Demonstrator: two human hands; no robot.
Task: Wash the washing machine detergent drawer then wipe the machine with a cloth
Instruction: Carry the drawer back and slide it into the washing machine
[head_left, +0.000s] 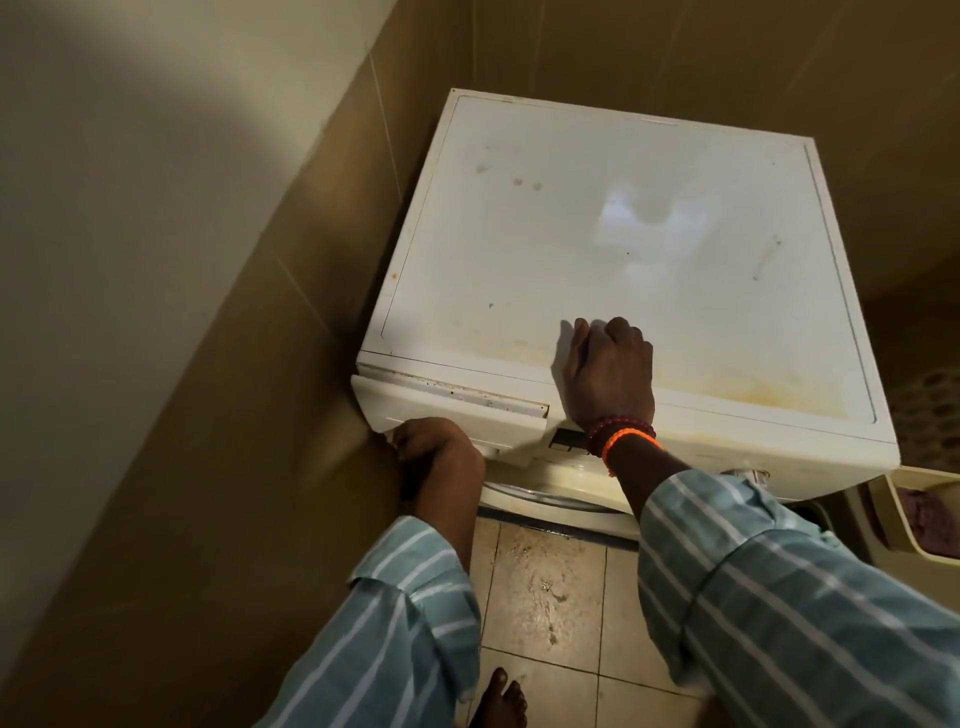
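A white front-loading washing machine (623, 234) stands in a tiled corner, its top stained yellow near the front edge. The detergent drawer (457, 410) at the front left sticks out a little from the panel. My left hand (434, 447) grips the drawer's underside at its left end, fingers curled under the handle. My right hand (608, 374) rests on the machine's top near the front edge, fingers bent and pressing down, holding nothing. Red and orange bracelets circle that wrist. No cloth is in either hand.
A beige tiled wall (208, 415) runs close along the machine's left side. A cream plastic basket (898, 525) with purple fabric inside sits low at the right. Beige floor tiles (545, 587) lie below, with my bare toes at the bottom edge.
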